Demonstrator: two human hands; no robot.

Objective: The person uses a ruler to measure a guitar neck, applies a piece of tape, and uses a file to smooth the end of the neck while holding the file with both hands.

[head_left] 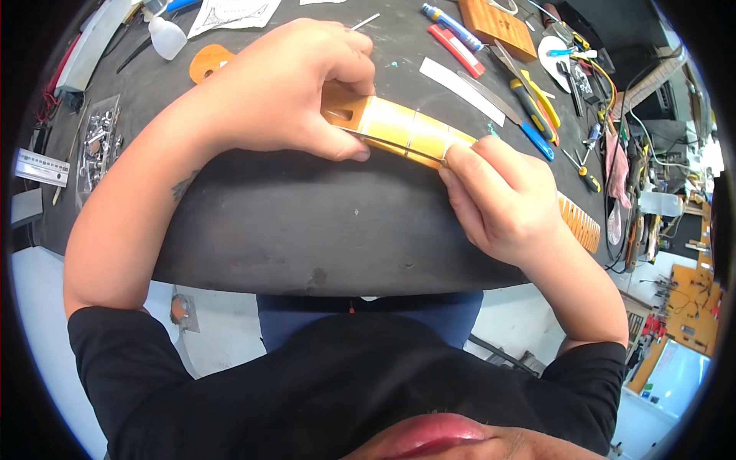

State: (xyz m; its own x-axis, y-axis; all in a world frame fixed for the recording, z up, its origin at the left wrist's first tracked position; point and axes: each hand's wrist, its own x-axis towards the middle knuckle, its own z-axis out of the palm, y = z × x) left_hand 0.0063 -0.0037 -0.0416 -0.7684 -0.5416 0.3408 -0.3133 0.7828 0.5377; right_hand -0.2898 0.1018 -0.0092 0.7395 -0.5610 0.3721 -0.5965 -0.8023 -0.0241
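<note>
A guitar neck (429,132) lies across the bench, its fretboard partly covered with yellow tape between the frets. My left hand (310,84) is closed round the neck near its headstock (205,63), thumb on the near side and fingers over the far side. In my right hand (502,195) a thin dark rod-like tool (395,145) is pinched; it lies along the near edge of the taped part. The tool's far end reaches my left thumb; whether the thumb presses on it I cannot tell. Past my right wrist, bare fretboard (580,222) shows.
Beyond the neck lie a metal ruler strip (462,90), a blue-handled blade (535,140), a red tool (458,50), a blue marker (452,27), yellow-black pliers (534,107) and a wooden block (500,27). A bag of metal parts (100,146) lies left, a white squeeze bottle (166,37) behind.
</note>
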